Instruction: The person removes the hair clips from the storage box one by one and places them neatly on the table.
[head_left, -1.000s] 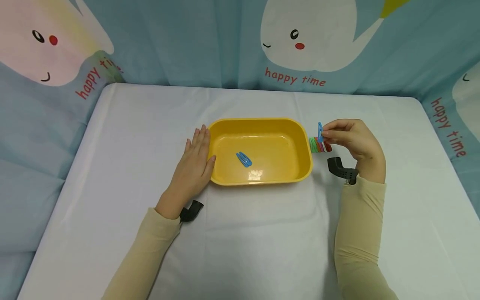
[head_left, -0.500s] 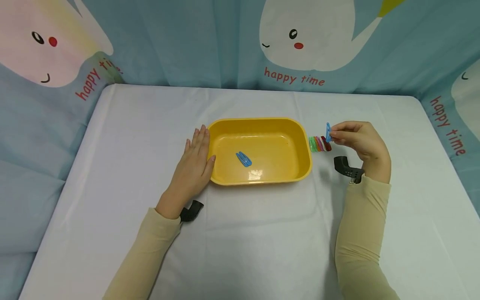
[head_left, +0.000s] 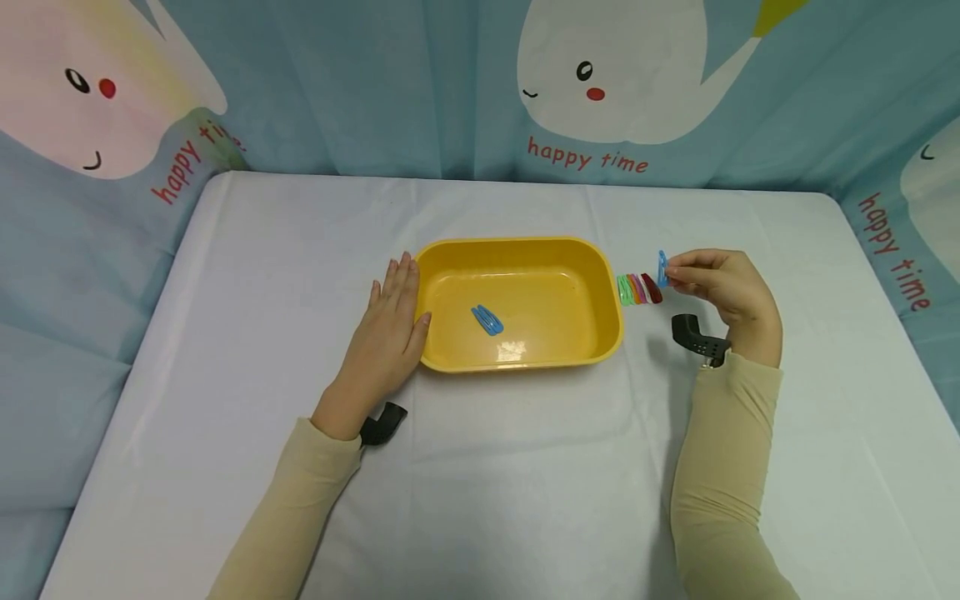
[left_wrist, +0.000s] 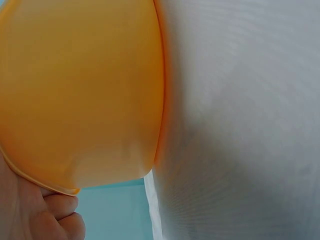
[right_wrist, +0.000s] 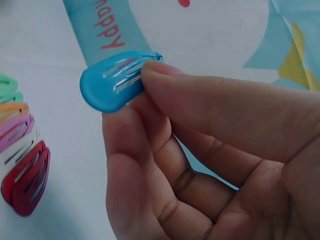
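Observation:
My right hand (head_left: 726,287) pinches a blue snap hair clip (head_left: 663,269) between thumb and fingers, above the right end of a row of hair clips. In the right wrist view the blue clip (right_wrist: 112,82) shows its broad rounded end pointing away from the thumb. The row of clips (head_left: 638,289) runs green, orange, pink, white and dark red beside the tray's right end. My left hand (head_left: 382,342) lies with straight fingers along the left rim of the yellow tray (head_left: 525,364). Blue hair clips (head_left: 488,319) lie inside this tray, left of its middle.
A white cloth (head_left: 510,483) covers the table. Behind it and at both sides hangs a blue curtain (head_left: 375,92) with whale prints. Each wrist carries a black camera mount, the right mount (head_left: 697,337) close to the clip row.
My right hand has moved right with the blue hair clip, from over the row to its right end, uncovering the dark red clips. The left hand stays on the tray's rim.

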